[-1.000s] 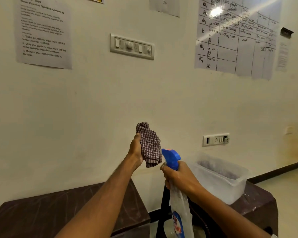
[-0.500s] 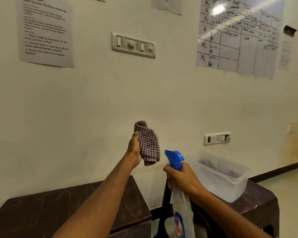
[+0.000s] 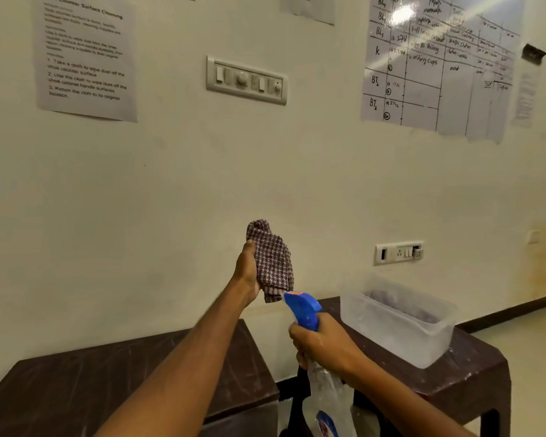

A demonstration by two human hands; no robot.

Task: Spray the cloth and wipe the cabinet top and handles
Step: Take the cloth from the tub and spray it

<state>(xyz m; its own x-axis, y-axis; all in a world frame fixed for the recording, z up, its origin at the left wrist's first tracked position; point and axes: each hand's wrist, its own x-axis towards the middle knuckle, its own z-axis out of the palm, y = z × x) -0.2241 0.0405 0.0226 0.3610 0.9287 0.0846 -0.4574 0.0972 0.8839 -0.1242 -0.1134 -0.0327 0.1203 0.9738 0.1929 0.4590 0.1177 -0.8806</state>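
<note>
Pale wall (image 3: 171, 190) behind, papers taped up top. Dark desk (image 3: 60, 389) at lower left, another desk (image 3: 473, 373) at lower right with clear tub (image 3: 397, 323). Left hand (image 3: 248, 272) at frame middle holds up bunched checked cloth (image 3: 271, 260), grip tight, likely so spray lands on it. Right hand (image 3: 325, 345) wraps neck of spray bottle (image 3: 303, 310), nozzle right by cloth's lower edge. Wiping not yet begun.

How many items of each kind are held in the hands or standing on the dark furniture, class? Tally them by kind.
Cloths: 1, the checked cloth in the left hand
Spray bottles: 1, the spray bottle in the right hand
Plastic tubs: 1, the clear tub
Total: 3
</note>
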